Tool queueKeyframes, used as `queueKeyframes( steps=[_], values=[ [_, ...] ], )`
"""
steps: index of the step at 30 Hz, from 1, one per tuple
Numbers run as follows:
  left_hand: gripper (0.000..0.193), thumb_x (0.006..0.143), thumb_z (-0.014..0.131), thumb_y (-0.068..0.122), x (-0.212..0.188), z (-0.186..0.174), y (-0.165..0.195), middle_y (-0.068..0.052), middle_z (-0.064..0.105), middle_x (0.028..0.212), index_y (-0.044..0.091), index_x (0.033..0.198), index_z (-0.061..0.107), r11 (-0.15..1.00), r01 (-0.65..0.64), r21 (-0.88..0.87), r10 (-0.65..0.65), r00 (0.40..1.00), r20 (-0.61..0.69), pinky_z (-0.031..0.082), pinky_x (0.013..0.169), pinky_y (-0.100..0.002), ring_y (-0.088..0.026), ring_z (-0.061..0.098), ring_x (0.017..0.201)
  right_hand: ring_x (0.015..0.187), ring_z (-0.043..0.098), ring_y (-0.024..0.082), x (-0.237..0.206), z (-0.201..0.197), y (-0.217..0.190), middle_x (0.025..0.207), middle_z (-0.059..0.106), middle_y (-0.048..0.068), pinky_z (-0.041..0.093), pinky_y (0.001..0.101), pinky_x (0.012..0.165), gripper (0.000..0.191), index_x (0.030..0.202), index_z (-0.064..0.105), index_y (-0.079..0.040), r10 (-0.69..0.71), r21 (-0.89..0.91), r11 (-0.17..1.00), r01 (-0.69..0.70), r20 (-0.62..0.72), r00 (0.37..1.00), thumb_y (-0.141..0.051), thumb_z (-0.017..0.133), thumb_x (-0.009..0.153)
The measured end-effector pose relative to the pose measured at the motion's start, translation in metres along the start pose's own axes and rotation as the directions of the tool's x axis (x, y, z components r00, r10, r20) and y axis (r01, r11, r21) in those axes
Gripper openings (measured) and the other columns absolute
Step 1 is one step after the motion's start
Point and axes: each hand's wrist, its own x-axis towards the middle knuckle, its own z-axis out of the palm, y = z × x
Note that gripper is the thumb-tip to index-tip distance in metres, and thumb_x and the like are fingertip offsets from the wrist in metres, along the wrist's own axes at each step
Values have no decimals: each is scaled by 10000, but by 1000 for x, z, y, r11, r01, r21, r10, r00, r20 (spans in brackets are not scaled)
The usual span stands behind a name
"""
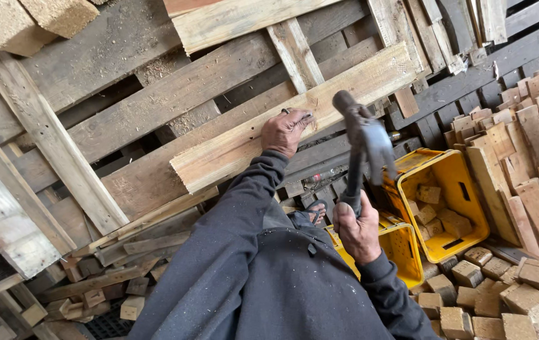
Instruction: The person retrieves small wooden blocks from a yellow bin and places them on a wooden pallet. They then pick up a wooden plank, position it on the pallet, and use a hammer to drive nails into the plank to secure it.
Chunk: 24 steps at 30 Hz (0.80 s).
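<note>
Left hand [286, 131] flat, fingers spread, pressing pale wooden pallet plank [295, 116] at scene centre. Right hand [357, 230] clenched round dark metal claw hammer [364, 141], raised just right of it. Risk: swing strays, strikes nearby pressing fingers; plank could slip.

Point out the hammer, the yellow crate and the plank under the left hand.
hammer [363, 141]: head view, on its metal head.
yellow crate [471, 217]: head view, on its right wall.
plank [232, 148]: head view, mid-face.

Soft even daylight, slight motion blur
</note>
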Motion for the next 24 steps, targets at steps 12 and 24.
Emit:
queueKeyframes(
  steps=[12, 24],
  values=[
    [262, 1030, 566, 127, 16, -21, 4, -79, 763, 975, 77, 1284, 603, 927, 77, -366, -127, 985, -116, 621, 708, -313, -156, 745, 826, 616, 650, 356, 10, -41, -138, 735, 630, 245, 572, 523, 709, 705, 966, 577, 80, -393, 82, 919, 386, 268, 879, -597, 717, 831],
    [160, 1064, 619, 182, 28, -20, -9, -108, 657, 764, 33, 1095, 572, 941, 200, -272, -303, 855, -421, 546, 633, -343, -218, 641, 637, 575, 560, 117, 61, -35, -14, 680, 589, 7, 465, 307, 544, 303, 842, 606, -103, -104, -673, 733, 92, 22, 994, -281, 489, 1057]
  ],
)
